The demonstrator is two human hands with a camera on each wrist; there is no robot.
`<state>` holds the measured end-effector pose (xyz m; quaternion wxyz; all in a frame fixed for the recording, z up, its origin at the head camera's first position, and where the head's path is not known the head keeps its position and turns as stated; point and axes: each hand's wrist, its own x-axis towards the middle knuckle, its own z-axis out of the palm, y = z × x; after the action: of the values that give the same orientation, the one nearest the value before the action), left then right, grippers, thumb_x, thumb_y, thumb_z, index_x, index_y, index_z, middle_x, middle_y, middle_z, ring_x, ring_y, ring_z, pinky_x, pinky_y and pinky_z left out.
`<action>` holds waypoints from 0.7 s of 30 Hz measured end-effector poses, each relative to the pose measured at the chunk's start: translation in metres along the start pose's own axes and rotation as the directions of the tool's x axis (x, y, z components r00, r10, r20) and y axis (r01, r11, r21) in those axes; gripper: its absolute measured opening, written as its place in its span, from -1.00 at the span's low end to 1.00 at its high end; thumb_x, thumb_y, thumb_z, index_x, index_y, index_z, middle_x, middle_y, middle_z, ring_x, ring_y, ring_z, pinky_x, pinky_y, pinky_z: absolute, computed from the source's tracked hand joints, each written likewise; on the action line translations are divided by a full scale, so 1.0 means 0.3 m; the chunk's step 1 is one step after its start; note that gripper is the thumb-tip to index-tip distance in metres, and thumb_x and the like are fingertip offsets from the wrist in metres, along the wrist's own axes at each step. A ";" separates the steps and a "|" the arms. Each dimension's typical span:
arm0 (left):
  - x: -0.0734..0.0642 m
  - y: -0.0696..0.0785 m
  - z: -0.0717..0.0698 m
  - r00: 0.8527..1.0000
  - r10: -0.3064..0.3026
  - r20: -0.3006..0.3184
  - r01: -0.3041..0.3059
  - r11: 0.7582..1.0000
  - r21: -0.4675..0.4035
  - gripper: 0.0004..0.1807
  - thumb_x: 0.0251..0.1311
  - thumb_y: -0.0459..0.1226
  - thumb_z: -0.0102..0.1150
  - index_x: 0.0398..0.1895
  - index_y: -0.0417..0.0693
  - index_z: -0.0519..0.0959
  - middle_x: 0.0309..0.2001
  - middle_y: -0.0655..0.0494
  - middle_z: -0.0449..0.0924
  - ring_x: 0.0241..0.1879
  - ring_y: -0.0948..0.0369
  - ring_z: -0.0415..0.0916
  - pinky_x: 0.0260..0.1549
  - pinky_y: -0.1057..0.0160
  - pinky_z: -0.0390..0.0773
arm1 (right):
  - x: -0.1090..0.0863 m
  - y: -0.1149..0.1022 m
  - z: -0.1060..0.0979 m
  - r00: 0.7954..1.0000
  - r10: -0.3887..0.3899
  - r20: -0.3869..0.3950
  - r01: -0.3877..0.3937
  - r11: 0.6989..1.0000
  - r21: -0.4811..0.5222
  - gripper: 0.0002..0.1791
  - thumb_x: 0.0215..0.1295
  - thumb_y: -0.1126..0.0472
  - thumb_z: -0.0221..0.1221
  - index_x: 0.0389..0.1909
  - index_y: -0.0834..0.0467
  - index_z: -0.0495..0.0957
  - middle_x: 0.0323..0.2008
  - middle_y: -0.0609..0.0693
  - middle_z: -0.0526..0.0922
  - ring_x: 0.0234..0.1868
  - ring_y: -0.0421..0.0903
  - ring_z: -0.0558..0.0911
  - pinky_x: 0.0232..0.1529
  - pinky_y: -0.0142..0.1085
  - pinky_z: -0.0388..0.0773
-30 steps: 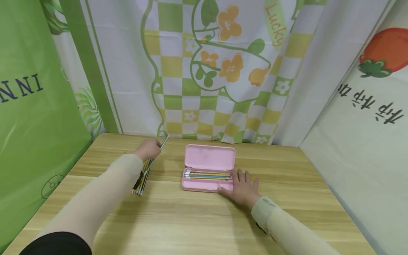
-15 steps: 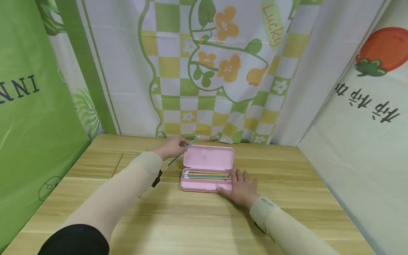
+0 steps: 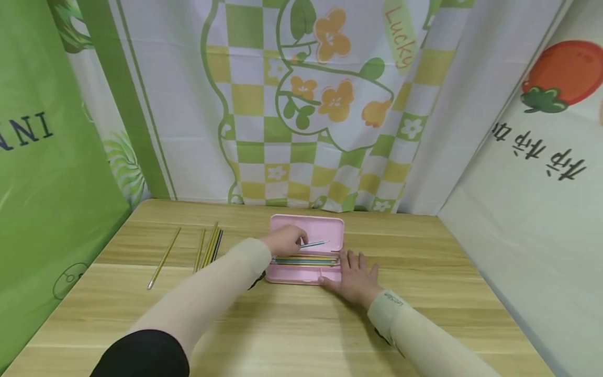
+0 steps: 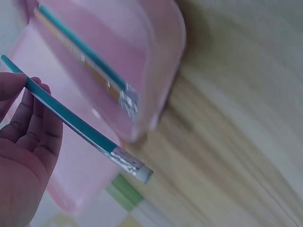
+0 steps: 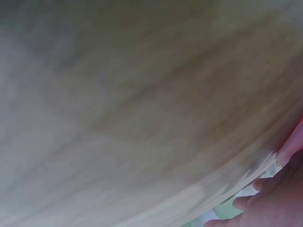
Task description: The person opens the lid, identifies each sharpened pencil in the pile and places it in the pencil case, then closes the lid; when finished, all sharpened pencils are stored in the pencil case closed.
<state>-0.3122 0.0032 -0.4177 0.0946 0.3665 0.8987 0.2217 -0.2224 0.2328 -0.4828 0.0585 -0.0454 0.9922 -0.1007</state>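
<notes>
A pink pencil case [image 3: 292, 274] lies with its lid raised at the back, several pencils [image 3: 306, 260] in its rear compartment. Over the case, my left hand [image 3: 285, 240] pinches a teal pencil [image 4: 75, 120] between thumb and fingers. In the left wrist view its white eraser end points away from the hand, above the case's edge. My right hand [image 3: 358, 280] rests with spread fingers against the right end of the case, thumb at its front edge. Only part of that hand shows in the right wrist view.
To the left on the wooden table [image 3: 301, 335] lie a single yellow pencil [image 3: 164, 257] and a small group of yellow and dark pencils [image 3: 209, 246], partly behind the left forearm. A patterned curtain [image 3: 320, 104] hangs at the table's far edge.
My left hand has carried the teal pencil rightward from the loose pencils to above the case, turning it from steeply slanted to nearly level. The right hand stays at the case.
</notes>
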 end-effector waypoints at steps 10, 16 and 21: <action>0.046 0.037 0.116 0.998 0.018 0.059 -0.027 0.989 0.143 -0.70 0.10 -0.60 0.18 -0.17 -0.16 0.70 -0.23 0.03 0.71 -0.12 0.08 0.64 0.07 0.15 0.60 | 0.031 0.037 0.051 0.999 -0.017 -0.043 0.018 1.000 0.008 0.41 0.06 -0.80 -0.19 0.64 0.21 -0.05 0.58 0.33 0.04 0.56 0.43 -0.07 0.35 0.55 -0.35; 0.053 0.061 0.136 0.997 -0.047 0.064 0.038 0.989 0.144 -0.71 0.12 -0.58 0.22 -0.17 -0.10 0.70 -0.19 0.08 0.71 -0.08 0.13 0.63 0.10 0.20 0.58 | 0.029 0.038 0.044 1.000 -0.010 -0.026 0.010 1.000 0.019 0.40 0.07 -0.79 -0.17 0.65 0.19 -0.06 0.57 0.34 0.06 0.56 0.43 -0.06 0.35 0.55 -0.36; 0.052 0.076 0.140 0.997 -0.060 0.055 0.050 0.984 0.172 -0.73 0.14 -0.55 0.24 -0.15 -0.11 0.70 -0.13 0.06 0.72 -0.05 0.13 0.63 0.10 0.21 0.58 | 0.005 0.008 0.005 1.000 -0.010 -0.008 0.011 1.000 0.020 0.30 0.19 -0.69 -0.08 0.63 0.22 -0.03 0.54 0.37 0.10 0.54 0.46 -0.02 0.35 0.56 -0.28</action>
<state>-0.2953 0.0423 -0.4443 0.0956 0.3548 0.9209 0.1301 -0.2238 0.2348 -0.4848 0.0545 -0.0497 0.9911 -0.1112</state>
